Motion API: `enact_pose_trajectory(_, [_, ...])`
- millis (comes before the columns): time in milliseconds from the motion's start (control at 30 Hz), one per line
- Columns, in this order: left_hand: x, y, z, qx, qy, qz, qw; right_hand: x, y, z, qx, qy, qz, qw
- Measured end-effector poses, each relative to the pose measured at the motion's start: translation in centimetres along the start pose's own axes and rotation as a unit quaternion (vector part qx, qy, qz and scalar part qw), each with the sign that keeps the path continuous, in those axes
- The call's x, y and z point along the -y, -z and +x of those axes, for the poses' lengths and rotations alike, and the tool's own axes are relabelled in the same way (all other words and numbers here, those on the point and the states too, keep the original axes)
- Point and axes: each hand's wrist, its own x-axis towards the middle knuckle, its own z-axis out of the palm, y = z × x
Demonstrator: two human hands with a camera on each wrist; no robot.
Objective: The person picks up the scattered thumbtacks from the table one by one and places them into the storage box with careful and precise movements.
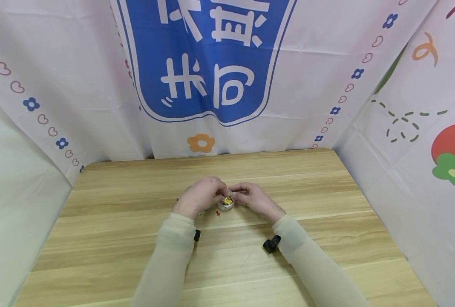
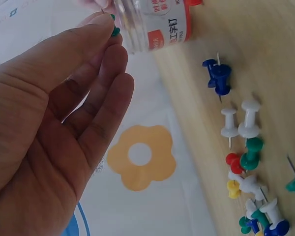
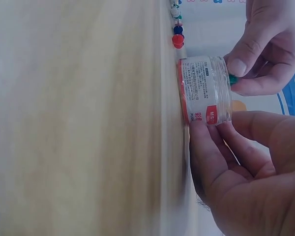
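A small clear jar (image 3: 204, 91) with a white and red label stands on the wooden table; yellow and other coloured push pins show inside it in the head view. My right hand (image 1: 255, 199) holds the jar at its side between thumb and fingers. Above the jar's mouth, my left hand (image 1: 203, 196) pinches a green push pin (image 2: 115, 31) between thumb and fingertip. Loose push pins lie beside the jar, among them a blue one (image 2: 221, 78), a white one (image 2: 250, 120) and a red one (image 1: 218, 213).
The wooden table (image 1: 312, 264) reaches back to a printed cloth (image 1: 289, 128) hung behind it, with more cloth at the right. More loose pins, white, green, blue and yellow, lie in a cluster under the left hand. Small black cameras (image 1: 272, 244) sit at the wrists.
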Motion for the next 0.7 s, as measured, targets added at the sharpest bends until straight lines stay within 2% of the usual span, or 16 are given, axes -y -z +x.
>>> enact_pose_trajectory(300, [0.03,-0.60,0.30,-0.003,0.001,0.013,0.9999,-0.06,0.05,0.01,0.004,-0.006,0.020,1.000])
enact_pose_trajectory(567, [0.31,-1.01,0.42,0.003,0.019,-0.005,0.9998,0.00,0.04,-0.19,0.013,-0.002,0.002,1.000])
enact_pose_trajectory(700, [0.25,-0.73,0.29,0.006,0.019,-0.014,0.9997,-0.04,0.01,-0.17,0.012,-0.007,0.012,1.000])
